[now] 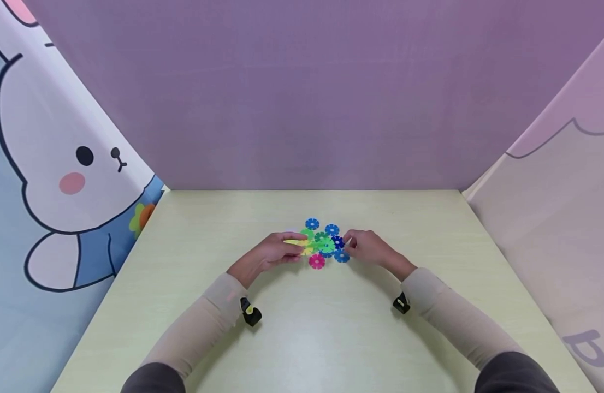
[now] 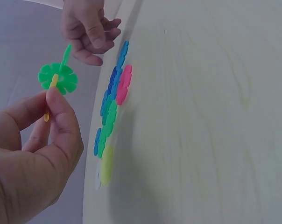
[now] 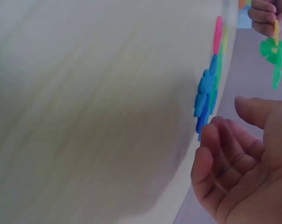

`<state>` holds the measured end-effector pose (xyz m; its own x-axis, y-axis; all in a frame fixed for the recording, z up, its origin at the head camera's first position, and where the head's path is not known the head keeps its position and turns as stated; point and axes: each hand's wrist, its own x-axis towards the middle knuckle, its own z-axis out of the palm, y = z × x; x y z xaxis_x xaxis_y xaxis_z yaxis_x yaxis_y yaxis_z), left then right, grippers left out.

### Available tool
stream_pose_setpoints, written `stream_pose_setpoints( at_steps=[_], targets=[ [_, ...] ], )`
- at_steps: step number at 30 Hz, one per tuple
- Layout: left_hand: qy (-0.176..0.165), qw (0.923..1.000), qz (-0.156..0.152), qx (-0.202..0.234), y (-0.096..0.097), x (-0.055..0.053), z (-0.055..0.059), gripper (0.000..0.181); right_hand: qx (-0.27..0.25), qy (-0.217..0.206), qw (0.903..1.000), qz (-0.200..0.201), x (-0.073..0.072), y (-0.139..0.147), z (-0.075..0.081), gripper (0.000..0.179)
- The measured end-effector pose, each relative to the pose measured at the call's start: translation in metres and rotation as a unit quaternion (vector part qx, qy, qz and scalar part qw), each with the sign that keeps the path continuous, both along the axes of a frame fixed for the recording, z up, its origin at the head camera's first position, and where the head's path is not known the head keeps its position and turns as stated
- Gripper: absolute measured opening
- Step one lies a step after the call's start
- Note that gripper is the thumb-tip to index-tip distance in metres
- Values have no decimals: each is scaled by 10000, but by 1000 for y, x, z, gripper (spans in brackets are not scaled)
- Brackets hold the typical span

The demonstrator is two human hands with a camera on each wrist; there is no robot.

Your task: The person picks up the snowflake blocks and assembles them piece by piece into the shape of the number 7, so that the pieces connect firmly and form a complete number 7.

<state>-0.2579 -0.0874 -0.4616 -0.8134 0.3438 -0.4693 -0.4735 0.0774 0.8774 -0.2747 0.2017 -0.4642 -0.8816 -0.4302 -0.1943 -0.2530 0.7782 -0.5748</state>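
Note:
My left hand (image 1: 274, 250) pinches a yellow notched disc (image 2: 54, 80) between thumb and fingertips, above the table. Joined to that disc is a green notched disc (image 2: 44, 74), with a second green disc (image 2: 66, 56) set edge-on into it. My right hand (image 3: 243, 163) holds nothing; its fingers are loosely bent and the thumb stands apart from them. It hovers beside the right side of a group of loose discs, close to a dark blue disc (image 1: 338, 242). A pink disc (image 1: 317, 262) lies at the group's near side, and a blue disc (image 1: 312, 224) at its far side.
The discs lie on a pale wooden table (image 1: 292, 333). More blue, green, yellow and whitish discs overlap there, including a yellow disc (image 2: 106, 165). A purple panel (image 1: 312, 98) rises behind the table, and printed cloths hang on both sides.

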Motion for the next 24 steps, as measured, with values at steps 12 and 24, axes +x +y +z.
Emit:
stream_pose_setpoints(
  at_steps=[12, 24],
  targets=[
    [87, 9999, 3, -50, -3, 0, -2, 45, 659, 369, 9969, 213, 3, -4, -10, 37],
    [52, 10000, -45, -36, -3, -2, -3, 48, 665, 313, 9973, 91, 4, -8, -8, 31]
  ],
)
